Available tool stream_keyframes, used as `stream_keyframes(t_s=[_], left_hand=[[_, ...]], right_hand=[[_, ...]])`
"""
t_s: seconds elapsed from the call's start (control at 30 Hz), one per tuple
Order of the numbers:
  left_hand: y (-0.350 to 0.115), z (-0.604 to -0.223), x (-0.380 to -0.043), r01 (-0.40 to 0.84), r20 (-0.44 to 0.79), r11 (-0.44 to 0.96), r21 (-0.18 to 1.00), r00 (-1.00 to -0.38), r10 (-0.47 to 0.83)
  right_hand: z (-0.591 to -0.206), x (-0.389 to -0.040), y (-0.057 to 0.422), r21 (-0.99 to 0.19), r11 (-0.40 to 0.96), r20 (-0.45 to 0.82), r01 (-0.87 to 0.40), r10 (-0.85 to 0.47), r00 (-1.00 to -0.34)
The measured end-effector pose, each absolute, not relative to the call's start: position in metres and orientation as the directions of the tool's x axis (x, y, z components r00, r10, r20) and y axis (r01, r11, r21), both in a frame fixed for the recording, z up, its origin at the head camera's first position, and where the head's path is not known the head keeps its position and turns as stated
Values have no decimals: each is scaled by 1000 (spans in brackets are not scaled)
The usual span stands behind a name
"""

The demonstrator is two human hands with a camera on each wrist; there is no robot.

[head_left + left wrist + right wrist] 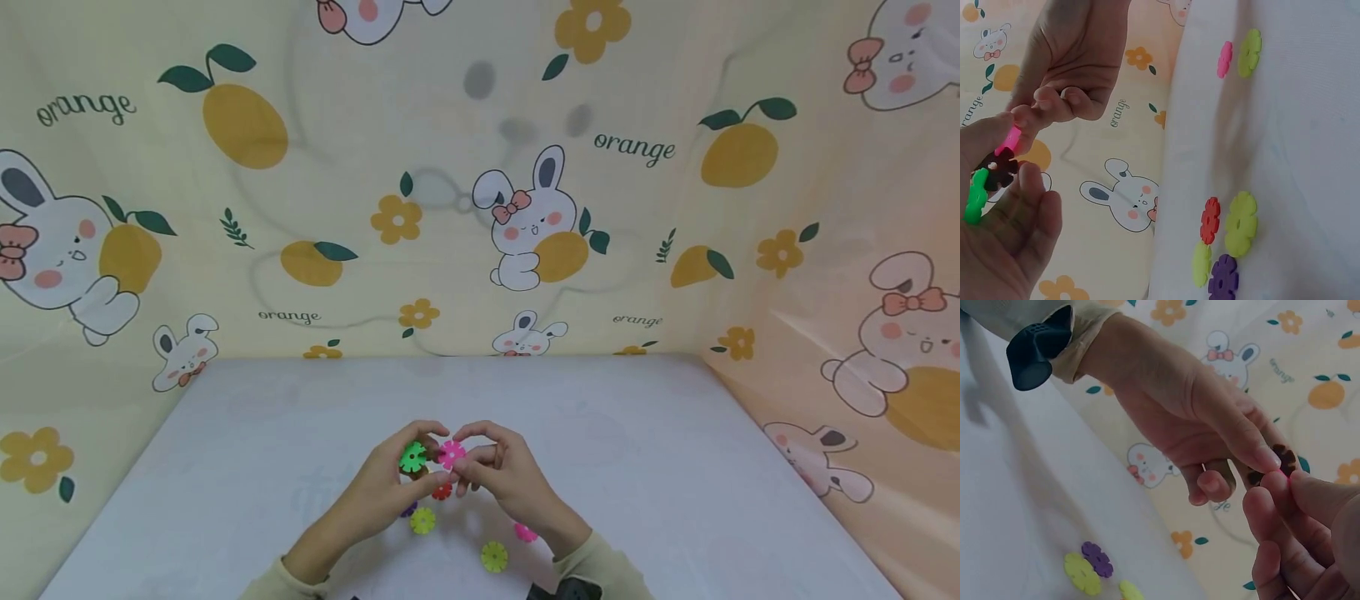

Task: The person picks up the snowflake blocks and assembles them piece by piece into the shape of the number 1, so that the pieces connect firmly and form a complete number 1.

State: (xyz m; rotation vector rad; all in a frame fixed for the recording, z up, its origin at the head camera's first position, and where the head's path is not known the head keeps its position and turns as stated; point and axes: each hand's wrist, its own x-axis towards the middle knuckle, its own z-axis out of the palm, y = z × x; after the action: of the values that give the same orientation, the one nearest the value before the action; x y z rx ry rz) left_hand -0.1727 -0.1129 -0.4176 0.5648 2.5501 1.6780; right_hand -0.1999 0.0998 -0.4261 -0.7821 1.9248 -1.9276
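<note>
Above the white table (675, 467) both hands meet. My left hand (427, 455) grips a green snowflake disc (411, 457) joined to a dark brown disc (996, 172). The right hand (461, 457) pinches a pink disc (451, 453) edge-on against the brown one. In the left wrist view the green disc (975, 197), the brown disc and the pink disc (1009, 140) sit in a row between my left fingers (1029, 206) and the right hand's fingertips (1054, 100). The right wrist view shows the brown disc (1282, 462) under the left thumb.
Loose discs lie on the table below the hands: red (442, 492), purple (408, 508), yellow-green (422, 521), pink (525, 532) and another yellow-green (494, 556). Cloth walls printed with rabbits and oranges (525, 225) enclose the table at the back and sides.
</note>
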Motion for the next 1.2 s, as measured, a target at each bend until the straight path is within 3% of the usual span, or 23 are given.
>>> stream_keyframes(t_s=[0.5, 0.97, 1.2], left_hand=[[-113, -418, -173, 283, 186, 384, 879, -945, 269], [-120, -419, -178, 310, 227, 358, 881, -940, 257], [-121, -417, -177, 272, 186, 358, 893, -949, 256]], right_hand=[[-427, -198, 95, -985, -55, 169, -166, -539, -825], [-423, -206, 105, -972, 78, 158, -223, -492, -856], [-435, -206, 121, -965, 150, 112, -216, -507, -854]])
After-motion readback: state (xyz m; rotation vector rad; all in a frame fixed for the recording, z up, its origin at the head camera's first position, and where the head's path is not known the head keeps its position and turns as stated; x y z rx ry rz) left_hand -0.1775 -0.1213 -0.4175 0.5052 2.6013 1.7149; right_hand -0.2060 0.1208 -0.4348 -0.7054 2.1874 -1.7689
